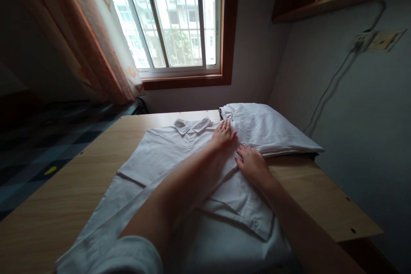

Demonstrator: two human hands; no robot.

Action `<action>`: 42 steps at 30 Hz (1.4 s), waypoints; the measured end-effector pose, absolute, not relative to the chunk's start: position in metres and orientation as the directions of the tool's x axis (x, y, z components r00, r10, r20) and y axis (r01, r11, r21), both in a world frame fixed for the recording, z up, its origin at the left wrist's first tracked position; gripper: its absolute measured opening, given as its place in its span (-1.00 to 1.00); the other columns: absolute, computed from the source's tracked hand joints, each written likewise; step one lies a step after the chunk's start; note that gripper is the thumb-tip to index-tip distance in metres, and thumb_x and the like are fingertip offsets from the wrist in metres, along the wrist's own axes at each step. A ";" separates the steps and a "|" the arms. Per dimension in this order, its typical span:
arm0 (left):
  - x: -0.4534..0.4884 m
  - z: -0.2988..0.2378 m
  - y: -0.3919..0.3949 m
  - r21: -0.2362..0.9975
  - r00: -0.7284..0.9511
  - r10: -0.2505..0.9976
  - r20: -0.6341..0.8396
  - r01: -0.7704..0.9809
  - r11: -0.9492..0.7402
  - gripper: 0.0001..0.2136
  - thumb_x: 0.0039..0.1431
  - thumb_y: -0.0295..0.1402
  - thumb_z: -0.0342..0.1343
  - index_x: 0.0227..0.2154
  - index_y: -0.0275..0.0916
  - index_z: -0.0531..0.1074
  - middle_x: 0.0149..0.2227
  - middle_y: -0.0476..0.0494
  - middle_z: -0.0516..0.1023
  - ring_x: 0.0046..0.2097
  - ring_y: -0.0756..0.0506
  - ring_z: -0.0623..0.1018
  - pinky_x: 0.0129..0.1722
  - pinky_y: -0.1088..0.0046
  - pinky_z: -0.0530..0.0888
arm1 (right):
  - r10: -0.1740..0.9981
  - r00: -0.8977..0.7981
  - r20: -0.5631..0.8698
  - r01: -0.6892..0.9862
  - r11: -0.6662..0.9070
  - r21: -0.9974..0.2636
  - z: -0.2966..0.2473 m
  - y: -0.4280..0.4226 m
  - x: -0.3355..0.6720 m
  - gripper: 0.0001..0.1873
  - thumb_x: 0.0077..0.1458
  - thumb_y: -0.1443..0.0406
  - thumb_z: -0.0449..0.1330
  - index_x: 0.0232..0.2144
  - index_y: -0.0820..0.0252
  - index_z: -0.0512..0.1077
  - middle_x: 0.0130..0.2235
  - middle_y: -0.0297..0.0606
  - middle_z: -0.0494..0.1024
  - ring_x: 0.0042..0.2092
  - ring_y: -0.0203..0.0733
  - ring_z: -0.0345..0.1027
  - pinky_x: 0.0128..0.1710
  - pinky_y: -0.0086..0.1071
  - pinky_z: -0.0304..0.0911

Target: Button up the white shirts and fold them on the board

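A white collared shirt lies spread on the wooden tabletop, its collar pointing toward the window. One sleeve is folded over the body, with a buttoned cuff near the front. My left hand rests flat on the shirt's right shoulder, fingers stretched out. Just to its right and nearer to me, my right hand lies on the shirt's right edge with fingers spread and slightly bent. Neither hand appears to grip the cloth. My left forearm crosses over the shirt and hides part of its middle.
Folded white cloth sits at the back right, with something dark beneath it. The wooden tabletop ends near the right wall. Left is a dark checked surface under a curtain. A cord hangs from the wall socket.
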State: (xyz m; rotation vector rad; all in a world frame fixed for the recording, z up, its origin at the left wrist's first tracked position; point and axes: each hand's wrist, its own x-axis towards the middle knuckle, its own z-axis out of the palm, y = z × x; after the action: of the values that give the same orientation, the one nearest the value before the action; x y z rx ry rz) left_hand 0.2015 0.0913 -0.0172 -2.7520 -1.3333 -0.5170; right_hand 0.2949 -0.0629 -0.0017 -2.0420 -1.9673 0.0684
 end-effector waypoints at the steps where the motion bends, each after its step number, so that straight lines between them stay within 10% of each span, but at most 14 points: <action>1: 0.194 -0.016 0.086 0.104 0.597 0.753 0.275 0.761 -0.641 -0.38 0.39 -0.12 -0.30 0.31 -0.53 0.05 0.37 -0.44 0.06 0.40 -0.20 0.04 0.36 0.26 0.04 | 0.983 0.055 0.175 0.970 -0.011 -0.243 -0.001 -0.063 0.295 -0.60 0.24 0.31 0.02 0.05 0.30 0.46 0.20 -0.03 0.41 0.28 -0.03 0.18 0.28 -0.10 0.01; 22: -0.021 0.000 -0.069 0.005 0.733 0.680 0.025 0.680 -0.733 -0.36 0.33 0.06 -0.16 0.35 -0.15 0.05 0.40 -0.17 -0.02 0.40 -0.20 0.04 0.36 0.17 0.07 | 0.977 0.023 0.210 0.969 0.030 -0.246 -0.012 -0.060 0.302 -0.61 0.23 0.23 0.06 0.01 0.30 0.48 0.18 0.00 0.43 0.26 -0.02 0.21 0.24 -0.14 0.04; 42: -0.113 -0.010 -0.150 -0.070 0.633 0.734 0.246 0.767 -0.638 -0.51 0.34 -0.13 -0.07 0.30 0.12 0.13 0.33 0.01 0.18 0.30 -0.20 0.30 0.20 0.18 0.39 | 0.968 0.034 0.249 0.967 0.030 -0.252 -0.011 -0.064 0.302 -0.61 0.20 0.17 0.14 0.01 0.23 0.49 0.15 -0.01 0.46 0.24 0.02 0.24 0.20 -0.12 0.12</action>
State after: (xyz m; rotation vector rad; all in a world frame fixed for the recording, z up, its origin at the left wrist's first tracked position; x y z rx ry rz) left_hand -0.1127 -0.1496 -0.0102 -2.6840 -1.2450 -0.2907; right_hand 0.3019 -0.0640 -0.0112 -1.9677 -1.9635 0.0027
